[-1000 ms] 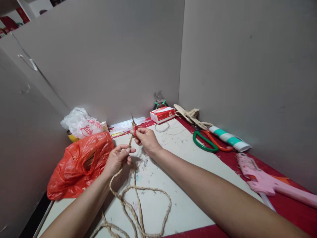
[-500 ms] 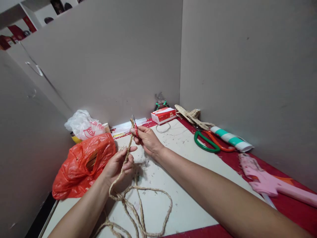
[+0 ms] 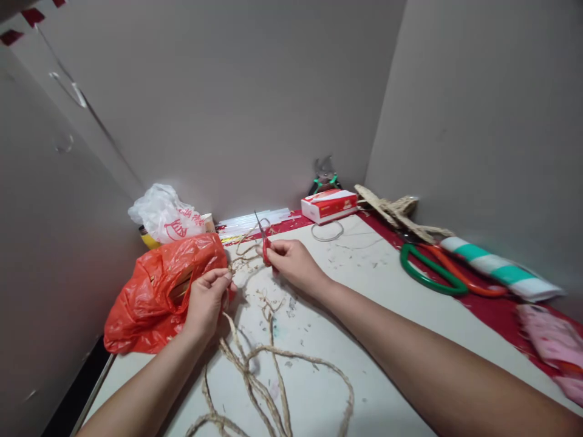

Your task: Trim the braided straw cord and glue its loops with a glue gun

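My left hand (image 3: 207,298) pinches a braided straw rope (image 3: 273,394) between thumb and fingertips, in front of the red bag. Beyond those fingertips, loose strands (image 3: 246,258) of the rope reach forward and pass close to the scissors. My right hand (image 3: 294,264) is closed on the red handles of small scissors (image 3: 264,240), whose narrow blades point up and forward. Whether the blades touch a strand I cannot tell. Below my hands the rope runs down in several loose loops over the white board (image 3: 319,400). One frayed end (image 3: 268,306) lies between my arms.
A red plastic bag (image 3: 159,285) with a white bag (image 3: 168,215) behind it stands left. Clear sticks (image 3: 255,220), a red-white box (image 3: 328,206) and pliers (image 3: 325,176) line the back wall. On the right lie big green-and-orange-handled shears (image 3: 428,276), a striped roll (image 3: 501,267) and a pink object (image 3: 549,340).
My left hand has turned from palm-up under the rope to a pinch. The rope's end, upright beside the scissors before, now lies forward in loose strands. The view has shifted left and down.
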A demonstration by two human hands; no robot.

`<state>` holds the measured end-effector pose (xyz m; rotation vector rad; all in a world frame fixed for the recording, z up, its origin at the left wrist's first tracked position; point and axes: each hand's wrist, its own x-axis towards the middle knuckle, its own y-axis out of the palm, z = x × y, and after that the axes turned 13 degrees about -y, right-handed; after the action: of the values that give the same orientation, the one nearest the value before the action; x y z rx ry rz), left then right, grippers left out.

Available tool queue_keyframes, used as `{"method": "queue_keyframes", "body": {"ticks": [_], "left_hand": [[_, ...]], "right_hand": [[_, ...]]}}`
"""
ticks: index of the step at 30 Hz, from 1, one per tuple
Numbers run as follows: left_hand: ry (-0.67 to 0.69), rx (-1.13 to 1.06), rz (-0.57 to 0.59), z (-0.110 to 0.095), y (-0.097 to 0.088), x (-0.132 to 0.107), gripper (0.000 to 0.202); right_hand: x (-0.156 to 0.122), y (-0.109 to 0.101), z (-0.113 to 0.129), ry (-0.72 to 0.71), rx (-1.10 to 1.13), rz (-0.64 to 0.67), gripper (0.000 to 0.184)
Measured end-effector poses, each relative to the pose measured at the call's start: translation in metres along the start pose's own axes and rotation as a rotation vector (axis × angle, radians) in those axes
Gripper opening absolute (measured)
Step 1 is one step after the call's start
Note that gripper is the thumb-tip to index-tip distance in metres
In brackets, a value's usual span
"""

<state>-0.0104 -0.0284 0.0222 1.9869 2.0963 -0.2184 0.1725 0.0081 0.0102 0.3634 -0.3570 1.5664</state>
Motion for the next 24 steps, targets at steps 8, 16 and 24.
{"method": "queue_keyframes", "body": {"ticks": [8,16,24], "left_hand": [[0.018,0.058,-0.083,0.005,-0.004,0.004,0.023],[0.002,-0.025,-0.036,0.007,-0.003,0.002,0.025],[0.012,-0.096,0.023,0.014,-0.005,0.008,0.023]], "right_hand": [[-0.016,-0.003,0.011,-0.366,-1.022,0.521,0.021],[-0.018,-0.001,0.02,-0.405,-1.233,0.633,0.035],[-0.018,0.001,0.021,-0.383,-1.322,0.657,0.036]]}}
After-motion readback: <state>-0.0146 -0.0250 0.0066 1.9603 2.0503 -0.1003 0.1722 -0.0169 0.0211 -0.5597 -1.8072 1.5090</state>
